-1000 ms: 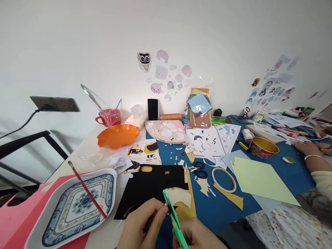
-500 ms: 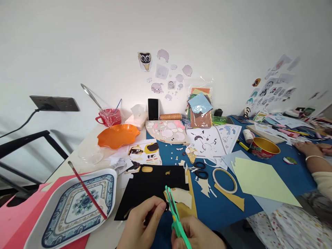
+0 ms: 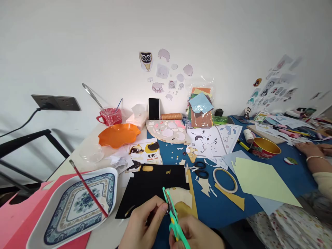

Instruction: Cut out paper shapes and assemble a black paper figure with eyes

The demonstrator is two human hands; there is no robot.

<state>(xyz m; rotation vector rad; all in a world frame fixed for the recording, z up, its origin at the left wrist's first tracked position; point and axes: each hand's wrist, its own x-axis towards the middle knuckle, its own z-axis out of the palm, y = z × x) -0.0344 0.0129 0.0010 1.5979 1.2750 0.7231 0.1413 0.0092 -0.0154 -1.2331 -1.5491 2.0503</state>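
My left hand [image 3: 148, 221] pinches a tiny black paper piece [image 3: 168, 209] between thumb and fingertips; most of it is hidden. Green scissors [image 3: 174, 218] are in my right hand [image 3: 195, 233], fingers round the handles. Their blades point away from me, slightly parted, right beside the black piece. Under and beyond my hands lies a sheet of black paper [image 3: 153, 186] with cut-outs in it. A cream paper scrap [image 3: 180, 196] and a mustard-coloured piece [image 3: 183, 209] sit just past the scissors.
Left stands a patterned tray [image 3: 115, 193] with a paintbrush [image 3: 88, 188] across it. Black-handled scissors [image 3: 201, 169], a tape roll [image 3: 225, 180] and pale green paper [image 3: 264, 180] lie to the right. Behind are an orange dish [image 3: 119, 135] and a phone [image 3: 154, 109]. Another person's arm [image 3: 315, 162] rests far right.
The scissors have shifted slightly left and their blades have parted a little more around the black piece. My left hand still pinches it, having moved only slightly.
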